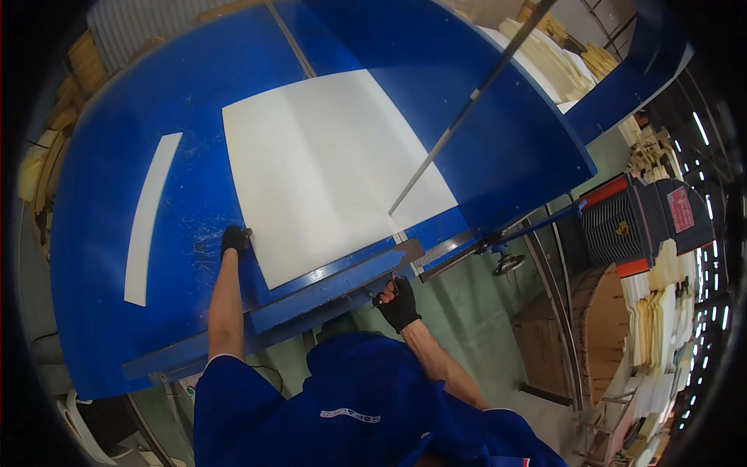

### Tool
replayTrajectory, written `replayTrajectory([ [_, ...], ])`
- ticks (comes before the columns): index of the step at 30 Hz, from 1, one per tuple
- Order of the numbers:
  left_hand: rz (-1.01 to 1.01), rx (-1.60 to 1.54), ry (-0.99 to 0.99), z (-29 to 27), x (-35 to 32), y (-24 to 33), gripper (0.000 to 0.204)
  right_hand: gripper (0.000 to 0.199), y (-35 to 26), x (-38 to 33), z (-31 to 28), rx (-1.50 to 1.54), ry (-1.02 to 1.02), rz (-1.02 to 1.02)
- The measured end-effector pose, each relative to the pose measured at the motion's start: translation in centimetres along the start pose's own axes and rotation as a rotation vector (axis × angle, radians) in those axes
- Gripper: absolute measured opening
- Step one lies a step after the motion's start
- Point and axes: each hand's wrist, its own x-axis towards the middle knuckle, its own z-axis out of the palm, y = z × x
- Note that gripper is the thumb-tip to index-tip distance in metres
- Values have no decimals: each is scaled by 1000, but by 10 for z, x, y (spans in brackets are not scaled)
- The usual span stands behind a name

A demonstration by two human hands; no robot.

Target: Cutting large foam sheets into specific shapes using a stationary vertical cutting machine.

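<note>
White and four-sided, a broad thin sheet (311, 171) lies flat on the big blue tabletop (171, 101). My black-gloved left hand (234, 239) is at its left edge; whether those fingers clamp it, I cannot tell. My black-gloved right hand (398, 303) curls its fingers at the long blue metal rail (327, 288), grip unclear. Rightward stands a boxy brown wooden structure (543, 342), contents hidden.

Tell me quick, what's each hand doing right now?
Left hand: at the large white sheet's left edge; whether it grips cannot be told.
Right hand: fingers curled beside the blue rail; whether it holds anything cannot be told.
</note>
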Motion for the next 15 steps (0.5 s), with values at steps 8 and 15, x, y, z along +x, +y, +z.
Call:
replayTrajectory([
  [8, -93, 49, 217, 2, 11, 31, 39, 31, -3, -2, 7, -35, 37, -27],
  [15, -247, 73, 294, -7, 37, 52, 48, 29, -1, -3, 4, -43, 33, -13],
])
